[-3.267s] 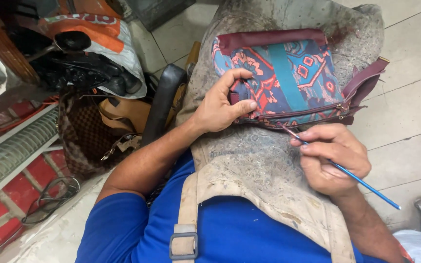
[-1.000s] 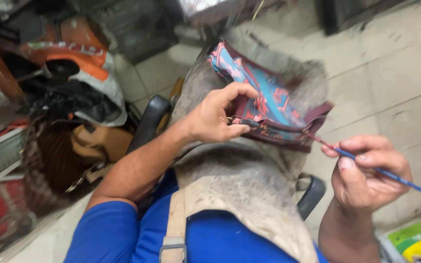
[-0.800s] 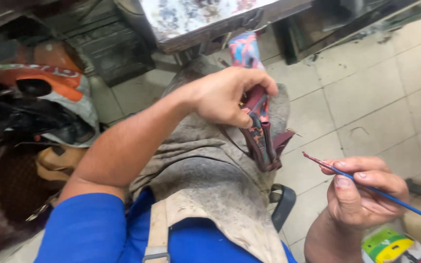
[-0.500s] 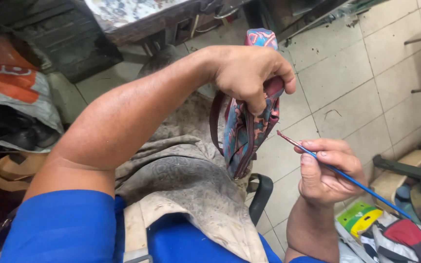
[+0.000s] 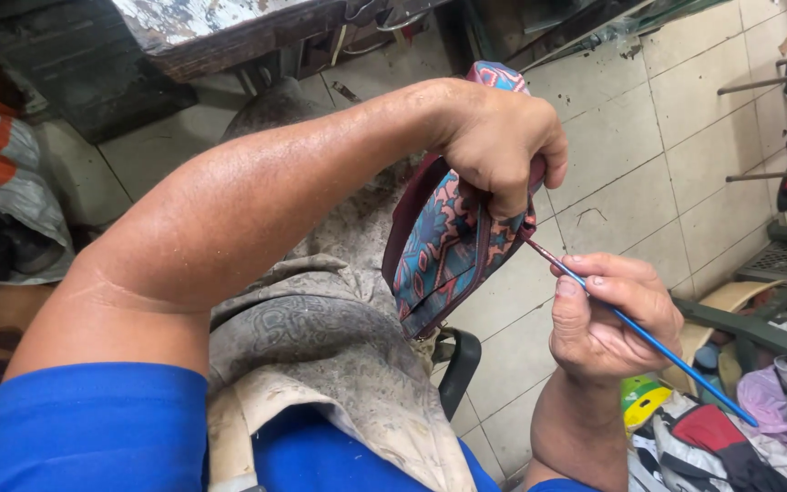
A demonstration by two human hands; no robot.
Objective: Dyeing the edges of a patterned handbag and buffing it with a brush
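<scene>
My left hand [image 5: 501, 144] grips a small patterned bag [image 5: 448, 244] in teal, pink and maroon, holding it up on edge over my lap. The bag's maroon strap [image 5: 404, 217] loops down its left side. My right hand [image 5: 614, 314] pinches a thin blue-handled brush [image 5: 649, 337], and the brush tip touches the bag's edge just under my left fingers. A worn grey apron [image 5: 325, 337] covers my knees beneath the bag.
A tiled floor [image 5: 676, 118] lies to the right. A battered dark workbench [image 5: 229, 27] stands ahead. Bags and cloth [image 5: 11, 182] pile up at the left. More bags, a yellow-green container [image 5: 641, 399] and a dark frame [image 5: 758, 333] crowd the lower right.
My left hand has lifted the bag off my lap and turned it on edge. The view swung right. My right hand brought the brush tip up to the bag's edge.
</scene>
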